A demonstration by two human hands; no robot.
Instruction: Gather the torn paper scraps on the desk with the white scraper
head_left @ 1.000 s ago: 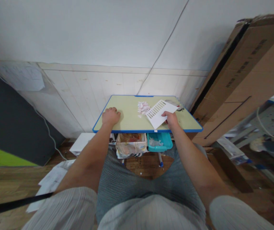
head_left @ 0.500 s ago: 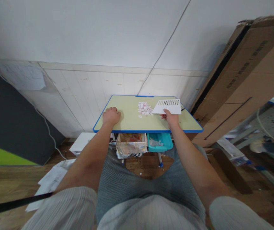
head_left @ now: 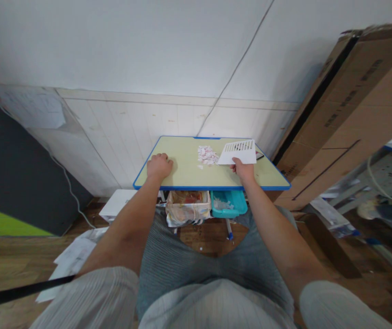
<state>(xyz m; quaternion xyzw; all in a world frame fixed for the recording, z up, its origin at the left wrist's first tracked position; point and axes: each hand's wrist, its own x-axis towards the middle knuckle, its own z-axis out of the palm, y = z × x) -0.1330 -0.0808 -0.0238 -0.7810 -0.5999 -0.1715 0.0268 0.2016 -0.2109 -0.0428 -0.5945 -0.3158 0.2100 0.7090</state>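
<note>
My right hand (head_left: 243, 169) grips a white slotted scraper (head_left: 239, 156), a flat plate with a row of narrow openings along its far part. The thumb lies on top and the fingers curl beneath. Touching or just over the table, its left corner is beside a pile of small white and pinkish paper scraps (head_left: 207, 155). My left hand (head_left: 160, 165) rests on the left part of the pale yellow table (head_left: 185, 171), its fingers curled down and nothing seen in them. Partly behind the scraper, a small dark-edged flat object (head_left: 259, 156) lies on the table.
Under the table's front edge hang a lined basket (head_left: 189, 211) and a turquoise bin (head_left: 229, 212) with whitish scraps inside. Tall cardboard boxes (head_left: 346, 105) lean at the right. A white wall (head_left: 130, 123) stands behind, and a white box (head_left: 117, 204) is at the left.
The scraper has turned and shifted slightly left in my right hand, so more of the dark-edged object shows. My left hand and the paper pile have stayed put.
</note>
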